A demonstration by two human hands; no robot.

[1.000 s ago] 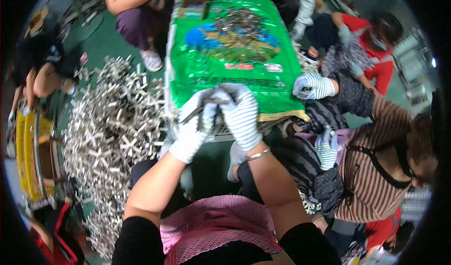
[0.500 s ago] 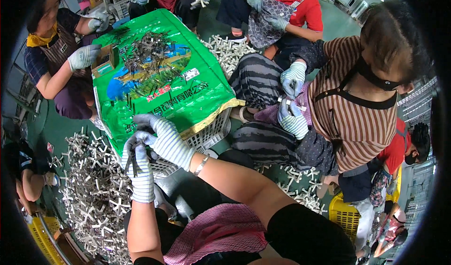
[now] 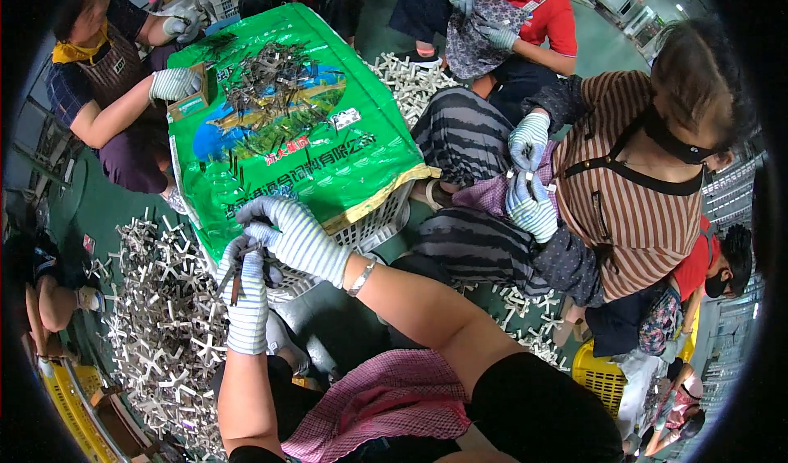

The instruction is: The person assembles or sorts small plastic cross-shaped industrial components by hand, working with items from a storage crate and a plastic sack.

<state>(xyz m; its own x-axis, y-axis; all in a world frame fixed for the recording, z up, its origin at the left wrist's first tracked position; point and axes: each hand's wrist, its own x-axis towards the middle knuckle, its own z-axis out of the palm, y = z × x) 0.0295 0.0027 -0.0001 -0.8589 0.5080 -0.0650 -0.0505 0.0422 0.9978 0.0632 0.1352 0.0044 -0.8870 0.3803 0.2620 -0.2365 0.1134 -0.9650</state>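
My left hand (image 3: 247, 311), in a white-and-blue striped glove with grey fingertips, is closed on thin dark strips (image 3: 235, 287) that point downward from its fingers. My right hand (image 3: 300, 240), gloved alike, bends over from the right. Its fingertips press together beside the left fingers; anything small between them is hidden. Both hands are at the near edge of a green printed bag (image 3: 373, 139) spread over a white plastic crate (image 3: 379, 231). A heap of thin dark strips (image 3: 267, 77) lies on the bag, with a few loose ones nearer my hands.
White cross-shaped pieces (image 3: 160, 332) are heaped on the floor at left; more (image 3: 410, 81) lie beyond the bag. A striped-shirted co-worker (image 3: 624, 192) sits close on my right. Another person's gloved hand (image 3: 176, 84) holds a small cardboard box (image 3: 190, 106) on the bag. Yellow baskets (image 3: 599, 377) stand at right and left.
The view has shifted slightly, so the bag and co-workers appear a little to the right. My hands stay together, and the strips in my left hand have changed angle a little.
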